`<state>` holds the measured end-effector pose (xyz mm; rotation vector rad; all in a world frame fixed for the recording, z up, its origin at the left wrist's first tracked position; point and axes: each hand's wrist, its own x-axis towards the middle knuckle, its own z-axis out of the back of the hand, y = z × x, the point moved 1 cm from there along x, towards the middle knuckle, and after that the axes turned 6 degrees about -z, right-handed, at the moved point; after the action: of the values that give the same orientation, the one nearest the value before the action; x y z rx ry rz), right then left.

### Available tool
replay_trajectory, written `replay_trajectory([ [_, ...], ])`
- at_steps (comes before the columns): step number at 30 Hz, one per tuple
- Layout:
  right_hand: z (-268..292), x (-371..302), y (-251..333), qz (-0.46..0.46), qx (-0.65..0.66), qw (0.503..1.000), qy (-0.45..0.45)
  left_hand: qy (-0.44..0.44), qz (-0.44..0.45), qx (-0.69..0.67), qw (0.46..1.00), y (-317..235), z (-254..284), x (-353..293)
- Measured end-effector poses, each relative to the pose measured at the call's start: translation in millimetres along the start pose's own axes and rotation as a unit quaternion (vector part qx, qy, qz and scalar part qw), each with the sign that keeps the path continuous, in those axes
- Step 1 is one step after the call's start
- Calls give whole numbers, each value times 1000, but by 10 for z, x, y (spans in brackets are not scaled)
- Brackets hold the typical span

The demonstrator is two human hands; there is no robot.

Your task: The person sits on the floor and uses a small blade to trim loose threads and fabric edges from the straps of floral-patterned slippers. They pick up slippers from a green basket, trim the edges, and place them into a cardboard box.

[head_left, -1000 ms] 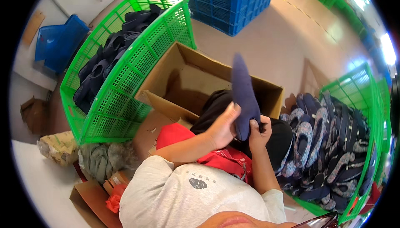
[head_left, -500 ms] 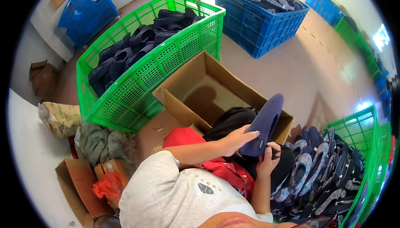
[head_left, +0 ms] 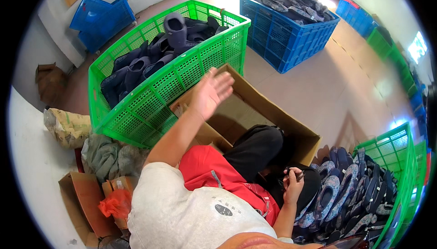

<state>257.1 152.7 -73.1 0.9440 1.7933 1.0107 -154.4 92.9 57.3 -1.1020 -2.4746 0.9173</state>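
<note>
Holding left hand (head_left: 212, 92) open, empty, over left end of brown cardboard box (head_left: 273, 109). Curling right hand (head_left: 292, 185) around small dark object (head_left: 298, 174). Seeing dark navy slipper (head_left: 176, 30) upended over dark slippers (head_left: 135, 69) in far-left green plastic mesh crate (head_left: 182, 77); can't tell if touching.

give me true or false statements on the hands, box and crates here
1. The left hand is open and holds nothing. True.
2. The right hand holds a shoe. False: the right hand pinches a small dark object, kind unclear.
3. The left green crate holds dark shoes. True.
4. The cardboard box is shut. False: the cardboard box is open on top.
5. A shoe heap fills the blue crate beyond the box. True.
</note>
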Motion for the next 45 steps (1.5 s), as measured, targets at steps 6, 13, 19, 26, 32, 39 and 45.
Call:
replay_trajectory([
  [6, 57, -53, 18, -17, 12, 999, 36, 59, 130, 60, 988, 1005, 251, -517],
  [13, 294, -107, 76, 59, 114, 992, 13, 247, -5, 335, 910, 1602, -21, -910],
  [19, 609, -320, 251, 36, 182, 982, -40, 300, -144, 492, 804, 1824, 73, -1160],
  [26, 1494, -718, 31, 90, 242, 928, -269, 334, -121, 527, 772, 2009, 7, -1127],
  [32, 2008, -976, -395, 49, 210, 843, -492, 362, -190, 579, 705, 2028, -145, -1146],
  [39, 2667, -947, -604, 54, -27, 781, -622, 386, -196, 592, 679, 2077, -202, -1131],
  [45, 3015, -638, -306, -98, -285, 759, -577, 395, -201, 598, 668, 2108, -268, -1138],
])
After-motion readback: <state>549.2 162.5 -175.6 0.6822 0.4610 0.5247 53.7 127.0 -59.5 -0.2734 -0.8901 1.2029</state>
